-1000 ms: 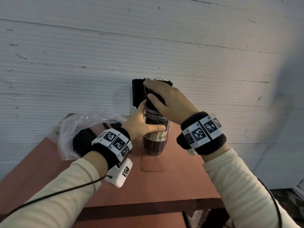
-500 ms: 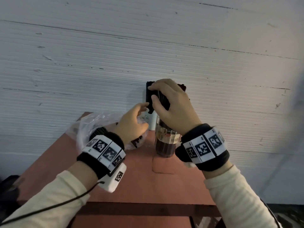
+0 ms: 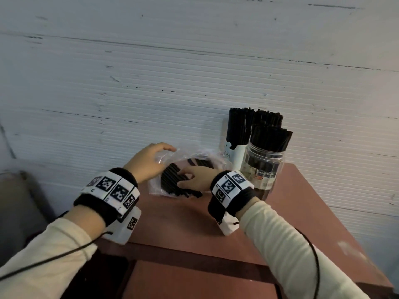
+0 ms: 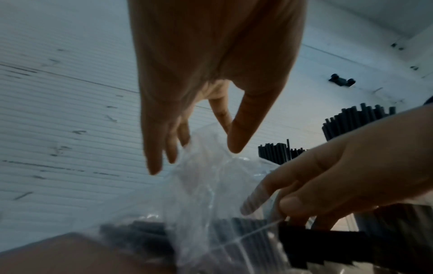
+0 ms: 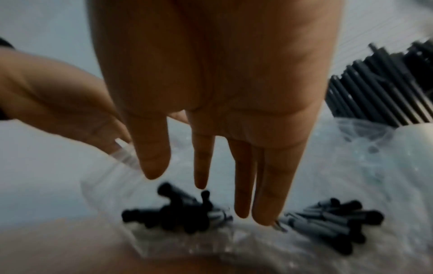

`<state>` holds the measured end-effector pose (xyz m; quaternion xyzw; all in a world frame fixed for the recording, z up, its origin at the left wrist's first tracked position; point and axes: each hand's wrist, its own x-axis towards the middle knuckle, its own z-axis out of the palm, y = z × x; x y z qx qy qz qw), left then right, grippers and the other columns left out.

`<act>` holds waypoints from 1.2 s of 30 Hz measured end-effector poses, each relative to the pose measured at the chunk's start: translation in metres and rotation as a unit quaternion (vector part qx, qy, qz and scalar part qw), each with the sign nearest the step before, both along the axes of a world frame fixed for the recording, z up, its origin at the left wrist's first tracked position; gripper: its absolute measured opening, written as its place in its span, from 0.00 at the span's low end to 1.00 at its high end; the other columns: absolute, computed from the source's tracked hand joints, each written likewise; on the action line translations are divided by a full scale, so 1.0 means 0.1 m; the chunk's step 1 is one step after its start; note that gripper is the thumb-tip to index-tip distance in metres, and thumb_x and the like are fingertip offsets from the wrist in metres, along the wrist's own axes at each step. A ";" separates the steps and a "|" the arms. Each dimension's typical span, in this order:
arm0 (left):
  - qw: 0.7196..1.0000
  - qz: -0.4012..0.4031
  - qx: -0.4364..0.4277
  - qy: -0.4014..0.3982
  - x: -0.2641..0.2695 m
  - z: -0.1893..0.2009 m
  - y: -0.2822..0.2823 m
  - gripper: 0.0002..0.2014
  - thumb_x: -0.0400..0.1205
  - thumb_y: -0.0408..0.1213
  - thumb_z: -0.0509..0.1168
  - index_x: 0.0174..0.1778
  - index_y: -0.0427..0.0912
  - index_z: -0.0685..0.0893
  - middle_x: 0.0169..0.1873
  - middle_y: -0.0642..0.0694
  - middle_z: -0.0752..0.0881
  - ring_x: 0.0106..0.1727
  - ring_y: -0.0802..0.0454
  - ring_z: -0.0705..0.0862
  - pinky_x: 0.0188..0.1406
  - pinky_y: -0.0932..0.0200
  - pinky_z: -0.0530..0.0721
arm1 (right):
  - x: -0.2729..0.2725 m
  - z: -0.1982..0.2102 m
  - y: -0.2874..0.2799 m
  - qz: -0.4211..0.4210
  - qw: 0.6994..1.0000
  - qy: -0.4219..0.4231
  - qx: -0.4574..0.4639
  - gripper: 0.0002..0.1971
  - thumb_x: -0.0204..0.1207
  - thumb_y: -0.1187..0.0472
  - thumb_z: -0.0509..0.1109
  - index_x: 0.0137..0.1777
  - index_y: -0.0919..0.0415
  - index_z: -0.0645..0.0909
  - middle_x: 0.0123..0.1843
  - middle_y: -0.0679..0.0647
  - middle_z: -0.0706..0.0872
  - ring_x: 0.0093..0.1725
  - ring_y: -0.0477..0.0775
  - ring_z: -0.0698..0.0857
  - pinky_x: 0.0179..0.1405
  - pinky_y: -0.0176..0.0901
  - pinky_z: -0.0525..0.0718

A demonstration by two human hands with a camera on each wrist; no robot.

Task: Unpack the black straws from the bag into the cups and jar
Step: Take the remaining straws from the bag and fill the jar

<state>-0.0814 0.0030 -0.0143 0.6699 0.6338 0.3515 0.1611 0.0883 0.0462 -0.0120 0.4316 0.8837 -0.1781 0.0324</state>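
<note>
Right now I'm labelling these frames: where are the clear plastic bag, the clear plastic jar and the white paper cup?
clear plastic bag (image 3: 195, 155), head view, crinkled top edge.
clear plastic jar (image 3: 264, 160), head view, transparent wall.
white paper cup (image 3: 235, 156), head view, side wall.

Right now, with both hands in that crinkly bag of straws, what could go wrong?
1. The bag is thin and loose; the right hand reaching onto the black straws might drag it and spill some on the table.
2. The jar stands packed right beside the right wrist; a bump could tip it.
3. The left hand only lightly touches the bag's edge, which may slip.
</note>
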 end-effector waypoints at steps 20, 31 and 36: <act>0.989 -0.037 0.015 -0.140 -0.16 -0.07 -0.01 0.28 0.73 0.20 0.72 0.57 0.60 0.80 0.70 0.52 0.78 0.72 0.56 0.77 0.70 0.48 0.80 | -0.21 -0.14 0.13 0.027 1.000 -0.010 0.011 0.21 0.71 0.67 0.74 0.63 0.56 0.77 0.52 0.51 0.78 0.50 0.54 0.79 0.46 0.45 0.79; 0.987 -0.050 -0.003 -0.155 -0.20 -0.09 -0.04 0.25 0.75 0.21 0.72 0.62 0.53 0.81 0.65 0.58 0.79 0.71 0.55 0.77 0.71 0.47 0.79 | -0.06 -0.11 0.17 -0.016 0.994 0.106 -0.027 0.16 0.72 0.75 0.68 0.55 0.58 0.83 0.42 0.52 0.85 0.26 0.45 0.85 0.26 0.34 0.83; 0.996 -0.048 -0.036 -0.072 -0.19 -0.09 -0.04 0.27 0.77 0.28 0.72 0.68 0.58 0.76 0.73 0.50 0.73 0.70 0.51 0.76 0.67 0.50 0.79 | 0.15 -0.01 0.10 -0.026 0.990 0.129 -0.046 0.16 0.70 0.74 0.70 0.53 0.55 0.85 0.37 0.46 0.85 0.26 0.42 0.86 0.31 0.34 0.84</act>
